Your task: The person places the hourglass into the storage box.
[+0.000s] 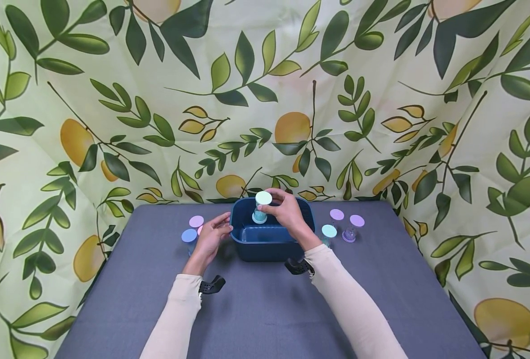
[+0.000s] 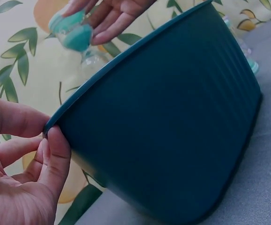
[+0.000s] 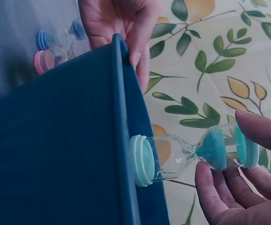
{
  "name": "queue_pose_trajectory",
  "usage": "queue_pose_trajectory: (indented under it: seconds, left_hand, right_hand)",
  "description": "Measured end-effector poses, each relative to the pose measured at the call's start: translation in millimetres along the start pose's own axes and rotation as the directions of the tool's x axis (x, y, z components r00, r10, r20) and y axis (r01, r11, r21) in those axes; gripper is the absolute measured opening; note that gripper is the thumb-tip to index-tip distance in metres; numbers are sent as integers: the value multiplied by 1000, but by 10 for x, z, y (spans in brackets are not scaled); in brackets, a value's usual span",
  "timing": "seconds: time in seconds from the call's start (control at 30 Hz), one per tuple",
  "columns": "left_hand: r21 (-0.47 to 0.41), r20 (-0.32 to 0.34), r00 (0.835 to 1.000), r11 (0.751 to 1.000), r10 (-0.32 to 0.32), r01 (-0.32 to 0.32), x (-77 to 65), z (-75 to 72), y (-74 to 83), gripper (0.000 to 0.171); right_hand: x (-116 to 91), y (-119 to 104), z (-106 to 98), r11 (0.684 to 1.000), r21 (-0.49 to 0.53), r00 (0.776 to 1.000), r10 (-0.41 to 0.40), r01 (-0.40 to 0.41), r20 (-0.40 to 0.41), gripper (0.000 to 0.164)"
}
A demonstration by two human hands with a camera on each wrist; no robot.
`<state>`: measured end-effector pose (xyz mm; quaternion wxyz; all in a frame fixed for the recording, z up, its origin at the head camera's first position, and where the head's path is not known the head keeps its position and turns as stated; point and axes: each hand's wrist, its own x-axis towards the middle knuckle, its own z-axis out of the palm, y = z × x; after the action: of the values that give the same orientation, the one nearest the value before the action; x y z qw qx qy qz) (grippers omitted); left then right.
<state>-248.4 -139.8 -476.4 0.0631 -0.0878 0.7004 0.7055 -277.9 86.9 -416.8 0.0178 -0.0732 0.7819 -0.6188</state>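
A dark blue plastic bin point(image 1: 265, 252) stands on the table, its open top facing up. My left hand point(image 1: 211, 243) pinches the bin's left rim between thumb and fingers, seen closely in the left wrist view. Over the bin's opening, my right hand point(image 1: 287, 212) holds a teal hourglass point(image 3: 212, 149) by its upper bulb. The hourglass is clear, with teal caps and teal sand in the bulb by the fingers. In the right wrist view its lower cap overlaps the bin's rim.
Left of the bin stand a blue hourglass point(image 1: 189, 236) and pink-capped ones point(image 1: 196, 221), partly behind the left hand. On the right are a teal-capped hourglass point(image 1: 329, 231) and two purple-capped ones point(image 1: 356, 221). A leaf-patterned cloth point(image 1: 256, 124) hangs behind the grey table point(image 1: 256, 309).
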Motion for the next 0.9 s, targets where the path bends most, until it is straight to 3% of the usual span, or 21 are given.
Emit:
queue_pose_trajectory:
  seconds: [0.47,0.9]
  left_hand:
    - [-12,7,1000,1000,-5,5,-17,6,7,48]
    - [-13,11,1000,1000,1,-1,-30,14,5,49]
  right_hand:
    - [115,104,175,996,-47,997,78,-78,-9,49]
    - [229,281,250,992,-13,992,127,-127,1,52]
